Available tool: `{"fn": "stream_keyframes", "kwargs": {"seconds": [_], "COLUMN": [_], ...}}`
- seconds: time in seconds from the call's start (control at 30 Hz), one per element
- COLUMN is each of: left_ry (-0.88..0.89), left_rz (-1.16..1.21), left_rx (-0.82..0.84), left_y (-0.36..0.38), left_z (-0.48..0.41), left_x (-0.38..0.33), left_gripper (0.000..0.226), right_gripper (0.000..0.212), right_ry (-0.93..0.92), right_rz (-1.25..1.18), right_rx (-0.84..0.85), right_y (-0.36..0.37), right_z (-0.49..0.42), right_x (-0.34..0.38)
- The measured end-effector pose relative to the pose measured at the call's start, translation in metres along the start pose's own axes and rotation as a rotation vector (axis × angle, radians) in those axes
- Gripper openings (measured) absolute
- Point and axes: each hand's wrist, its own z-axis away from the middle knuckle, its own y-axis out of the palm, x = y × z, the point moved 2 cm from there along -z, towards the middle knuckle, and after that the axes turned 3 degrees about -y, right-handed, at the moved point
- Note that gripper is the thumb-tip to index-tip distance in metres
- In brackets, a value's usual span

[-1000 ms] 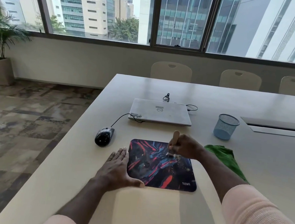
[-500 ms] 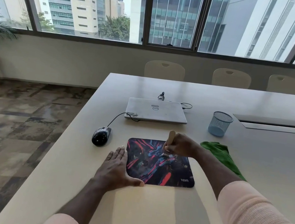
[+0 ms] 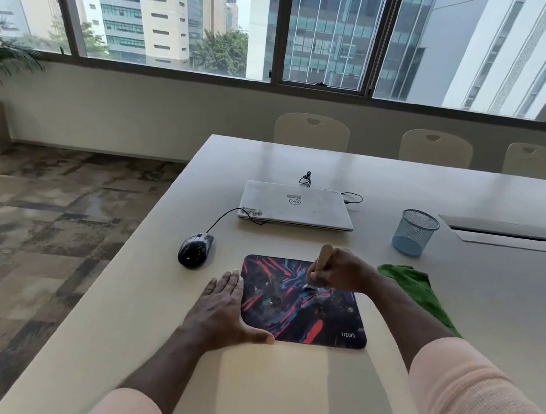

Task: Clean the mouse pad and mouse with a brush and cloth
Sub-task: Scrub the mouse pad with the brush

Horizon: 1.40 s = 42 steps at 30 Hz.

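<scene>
A dark mouse pad (image 3: pixel 316 318) with red and blue streaks lies near the table's front edge. My left hand (image 3: pixel 222 314) lies flat with straight fingers on its near left corner. My right hand (image 3: pixel 342 272) grips a wooden-handled brush (image 3: pixel 322 257) over the pad's far middle, bristles down on the surface. A black wired mouse (image 3: pixel 195 249) sits on the table left of the pad, apart from both hands. A green cloth (image 3: pixel 416 288) lies to the right, partly hidden behind my right forearm.
Behind the pad a closed silver laptop (image 3: pixel 296 204) has the mouse cable and another cable running to it. A blue mesh cup (image 3: pixel 414 233) stands at the right. The table's left edge (image 3: pixel 144 235) drops to the floor. Chairs line the far side.
My right hand with the brush has stayed over the pad's far middle, shifting only slightly. My left hand keeps its place on the corner. The camera view has shifted a little.
</scene>
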Motion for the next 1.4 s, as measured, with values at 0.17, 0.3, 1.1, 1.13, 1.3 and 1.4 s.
{"fn": "stream_keyframes", "kwargs": {"seconds": [0.17, 0.3, 1.1, 1.13, 1.3, 1.4], "left_ry": [-0.003, -0.004, 0.004, 0.003, 0.001, 0.003], "left_rz": [-0.001, 0.0, -0.005, -0.003, -0.001, -0.001], "left_rx": [-0.003, -0.009, -0.007, -0.008, -0.011, -0.012], "left_y": [0.0, 0.001, 0.0, 0.0, 0.0, 0.0], "left_z": [0.0, 0.0, 0.0, 0.0, 0.0, 0.0], "left_x": [0.0, 0.0, 0.0, 0.0, 0.0, 0.0], "left_gripper": [0.158, 0.158, 0.159, 0.159, 0.159, 0.159], "right_gripper": [0.018, 0.008, 0.022, 0.025, 0.014, 0.017], "right_ry": [0.043, -0.019, 0.228, 0.233, 0.27, 0.205], "right_rz": [-0.117, 0.109, -0.102, -0.126, -0.054, -0.097], "right_rx": [-0.382, -0.272, -0.381, -0.444, -0.43, -0.275], "right_y": [-0.005, 0.008, -0.003, -0.004, 0.007, 0.013], "right_z": [-0.004, -0.001, -0.028, -0.029, -0.036, -0.041], "right_x": [-0.006, -0.01, 0.009, 0.009, 0.009, 0.018]}}
